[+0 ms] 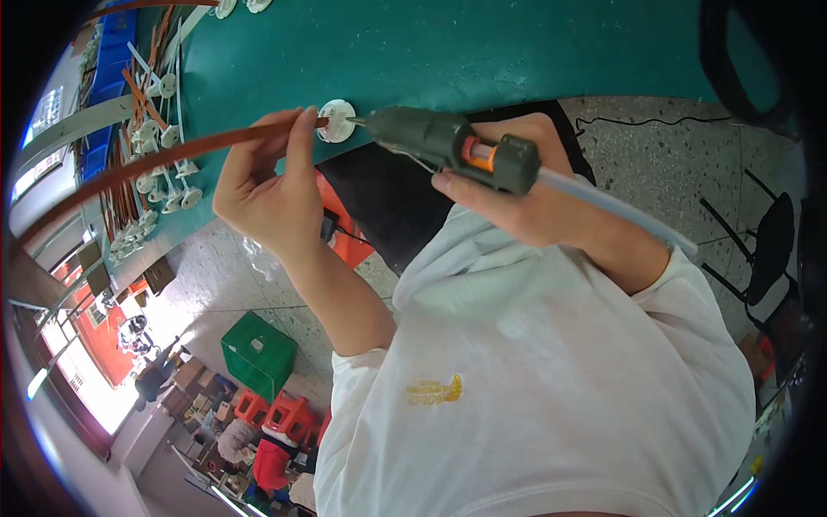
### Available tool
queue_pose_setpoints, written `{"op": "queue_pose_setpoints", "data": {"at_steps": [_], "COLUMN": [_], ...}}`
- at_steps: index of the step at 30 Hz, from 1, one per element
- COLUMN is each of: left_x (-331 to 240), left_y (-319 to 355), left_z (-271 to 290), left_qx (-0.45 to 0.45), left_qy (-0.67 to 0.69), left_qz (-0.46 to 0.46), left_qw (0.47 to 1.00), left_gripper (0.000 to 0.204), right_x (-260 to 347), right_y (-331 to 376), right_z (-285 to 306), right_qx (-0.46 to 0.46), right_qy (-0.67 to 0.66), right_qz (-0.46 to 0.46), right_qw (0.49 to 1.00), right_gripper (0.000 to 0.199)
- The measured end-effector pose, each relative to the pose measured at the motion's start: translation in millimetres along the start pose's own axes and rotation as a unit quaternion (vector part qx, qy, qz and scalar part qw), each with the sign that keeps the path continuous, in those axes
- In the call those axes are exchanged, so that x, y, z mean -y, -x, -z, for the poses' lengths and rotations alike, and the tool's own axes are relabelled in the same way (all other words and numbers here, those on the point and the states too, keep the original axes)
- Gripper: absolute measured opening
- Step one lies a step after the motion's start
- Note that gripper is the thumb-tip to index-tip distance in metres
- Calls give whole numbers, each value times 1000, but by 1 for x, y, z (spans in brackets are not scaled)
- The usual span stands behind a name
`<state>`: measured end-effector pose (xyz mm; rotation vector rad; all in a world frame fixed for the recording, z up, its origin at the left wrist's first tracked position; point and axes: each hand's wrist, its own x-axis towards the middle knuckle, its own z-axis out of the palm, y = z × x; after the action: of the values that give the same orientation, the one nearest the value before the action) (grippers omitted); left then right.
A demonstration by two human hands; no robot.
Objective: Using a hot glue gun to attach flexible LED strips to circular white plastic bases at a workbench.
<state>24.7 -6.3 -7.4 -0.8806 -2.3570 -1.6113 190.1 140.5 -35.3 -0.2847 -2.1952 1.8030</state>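
Note:
My left hand [274, 177] pinches a long, thin brown strip [189, 148] close to its end, with thumb and fingers closed on it. That end meets a small round white disc [341, 121] over the table's near edge; whether the two are joined cannot be made out. My right hand [525, 172] is wrapped round a dark green hot glue gun [422, 136], its nozzle pointing left and its tip at the disc's right side. A long translucent glue stick [616, 207] sticks out of the gun's back, passing over my right forearm.
The green tabletop [482, 52] stretches away ahead. At left lie many brown and white strips with white round ends [168, 172], near a blue bin [114, 52]. A black chair [767, 250] stands at right, a cable [655, 121] behind it. Lower left are a green crate [258, 353], red stools [289, 418] and another person [271, 461].

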Motion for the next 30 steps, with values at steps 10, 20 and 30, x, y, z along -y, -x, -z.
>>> {"op": "queue_pose_setpoints", "data": {"at_steps": [10,20,30], "left_x": [4,4,3], "left_y": [4,6,5], "left_z": [-4,0,1], "left_qx": [6,5,9], "left_qy": [2,-11,-16], "left_qz": [17,26,33], "left_qw": [1000,1000,999], "left_gripper": [13,15,15], "right_x": [-9,-5,-3], "right_y": [-9,-8,-8], "right_z": [-21,-23,-23], "right_qx": [-46,-38,-32], "right_qy": [41,63,73], "right_qz": [63,75,75], "right_qw": [996,995,994], "right_gripper": [12,10,10]}}
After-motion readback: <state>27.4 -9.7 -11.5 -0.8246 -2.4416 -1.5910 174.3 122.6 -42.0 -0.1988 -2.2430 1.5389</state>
